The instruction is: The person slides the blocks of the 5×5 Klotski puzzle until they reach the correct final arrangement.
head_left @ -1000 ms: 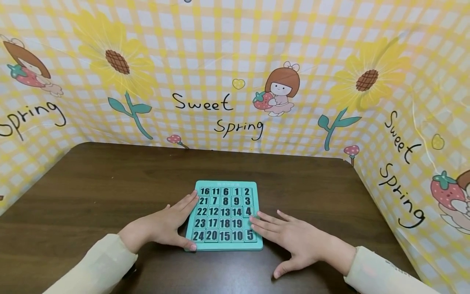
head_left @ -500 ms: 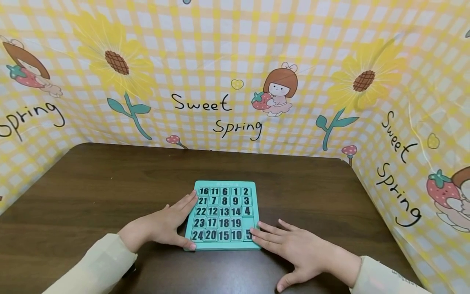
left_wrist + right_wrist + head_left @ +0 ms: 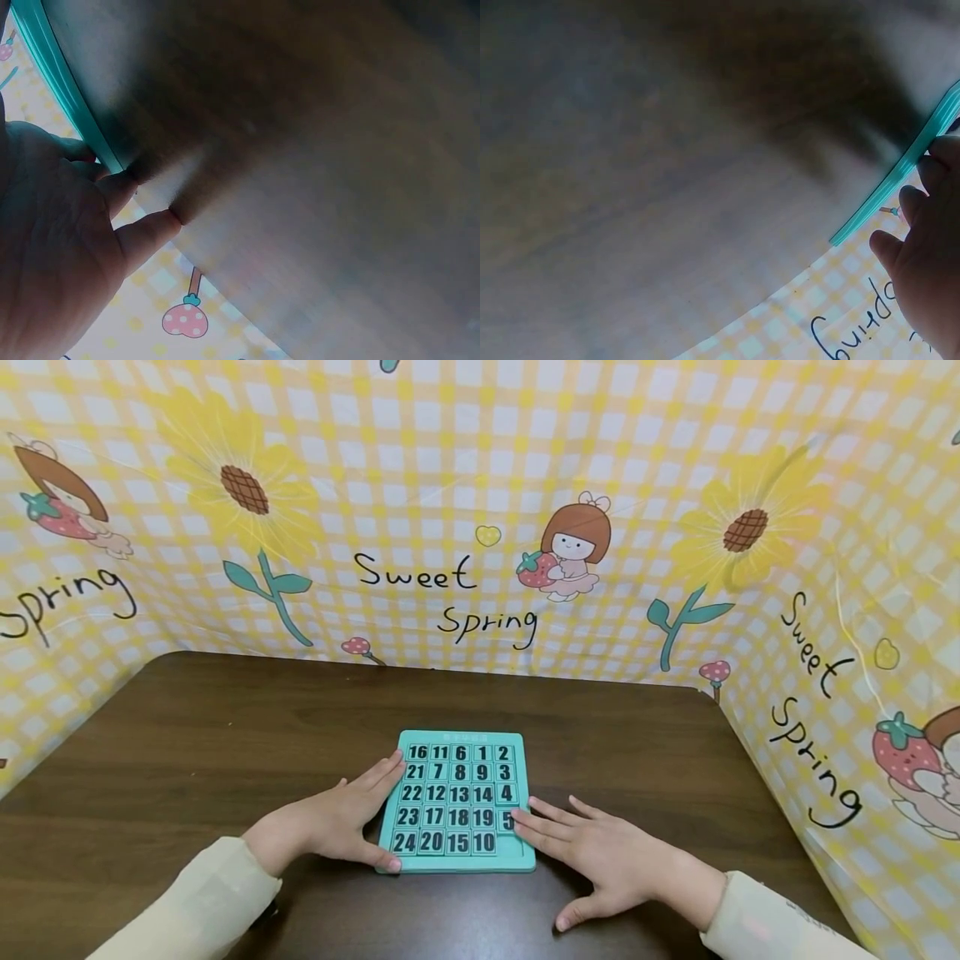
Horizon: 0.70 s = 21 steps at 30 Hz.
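Observation:
A turquoise sliding number puzzle [image 3: 456,865] lies flat on the dark table, with black-numbered tiles in rows. My left hand [image 3: 333,818] rests along its left edge, fingers stretched to the upper side and thumb at the lower left corner. Beside the right edge is my right hand [image 3: 611,860], palm down with fingers extended. One of its fingertips touches the 5 tile [image 3: 506,821], which sits below the 4 tile [image 3: 506,793]. The bare slot is at the bottom right, beside the 10 tile [image 3: 483,842]. Both wrist views show the puzzle's side edge [image 3: 64,90] near the fingers.
The brown wooden table [image 3: 300,710] extends behind and to both sides of the puzzle. A yellow checked cloth [image 3: 420,485] with flowers and lettering stands around the back and sides.
My right fingers first moved down to the 5 tile, then back up with it. The 5 tile slid from the bottom row up one slot. My left hand stays put.

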{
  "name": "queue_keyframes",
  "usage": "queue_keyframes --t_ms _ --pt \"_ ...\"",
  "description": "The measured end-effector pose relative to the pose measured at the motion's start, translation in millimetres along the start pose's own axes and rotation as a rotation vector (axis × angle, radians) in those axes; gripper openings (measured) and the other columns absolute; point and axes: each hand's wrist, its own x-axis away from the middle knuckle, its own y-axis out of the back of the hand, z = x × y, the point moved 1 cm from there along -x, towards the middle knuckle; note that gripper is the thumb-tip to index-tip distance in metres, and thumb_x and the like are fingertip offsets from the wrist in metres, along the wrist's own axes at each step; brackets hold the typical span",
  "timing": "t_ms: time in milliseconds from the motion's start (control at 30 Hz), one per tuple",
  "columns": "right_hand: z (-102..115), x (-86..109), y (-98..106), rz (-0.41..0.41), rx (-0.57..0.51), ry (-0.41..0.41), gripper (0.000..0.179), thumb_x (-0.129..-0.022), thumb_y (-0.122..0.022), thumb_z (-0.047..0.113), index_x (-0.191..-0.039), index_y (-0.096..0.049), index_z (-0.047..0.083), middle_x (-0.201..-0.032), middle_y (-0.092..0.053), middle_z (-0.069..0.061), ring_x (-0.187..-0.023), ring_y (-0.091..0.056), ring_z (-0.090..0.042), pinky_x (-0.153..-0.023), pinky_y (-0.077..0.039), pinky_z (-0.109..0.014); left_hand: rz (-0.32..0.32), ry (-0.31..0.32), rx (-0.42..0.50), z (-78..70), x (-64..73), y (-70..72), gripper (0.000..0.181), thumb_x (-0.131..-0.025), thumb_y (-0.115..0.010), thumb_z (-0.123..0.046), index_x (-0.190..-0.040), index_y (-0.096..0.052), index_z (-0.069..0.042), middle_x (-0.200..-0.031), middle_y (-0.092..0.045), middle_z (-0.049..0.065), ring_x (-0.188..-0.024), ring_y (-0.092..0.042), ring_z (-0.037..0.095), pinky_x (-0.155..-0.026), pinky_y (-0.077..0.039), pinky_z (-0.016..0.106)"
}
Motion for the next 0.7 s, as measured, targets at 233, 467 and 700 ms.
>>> queue_keyframes --t_ms 233,467,700 --pt "-4.5 -3.5 1.0 0.029 -0.058 -0.036 0.101 -0.087 -0.047 0.078 -0.161 -0.016 0.016 -0.169 -0.012 0.002 -0.156 -0.012 -0.026 -0.113 -0.028 -0.067 -0.004 -0.001 -0.002 0.3 -0.5 -0.9 0.132 -0.071 -0.073 -0.074 -0.160 -0.005 -0.005 -0.169 0.003 0.012 -0.155 -0.008 0.036 -0.109 -0.019 0.077" --pt "-2.7 -4.8 1.9 0.039 -0.071 -0.048 0.102 -0.087 -0.047 0.077 -0.161 -0.014 0.016 -0.169 -0.009 0.002 -0.156 -0.011 -0.025 -0.114 -0.026 -0.067 -0.004 0.002 -0.013 1.2 -1.0 -0.8 0.132 -0.070 -0.072 -0.074 -0.160 -0.005 -0.005 -0.169 0.003 0.012 -0.155 -0.008 0.035 -0.109 -0.020 0.076" --pt "8.6 -11.7 4.3 -0.012 -0.024 0.010 0.101 -0.088 -0.048 0.076 -0.161 -0.016 0.014 -0.169 -0.012 0.000 -0.156 -0.013 -0.026 -0.113 -0.029 -0.067 -0.004 0.001 -0.016 1.8 -1.3 -1.8 0.132 -0.070 -0.072 -0.075 -0.160 -0.004 -0.006 -0.169 0.004 0.012 -0.155 -0.008 0.035 -0.108 -0.020 0.077"
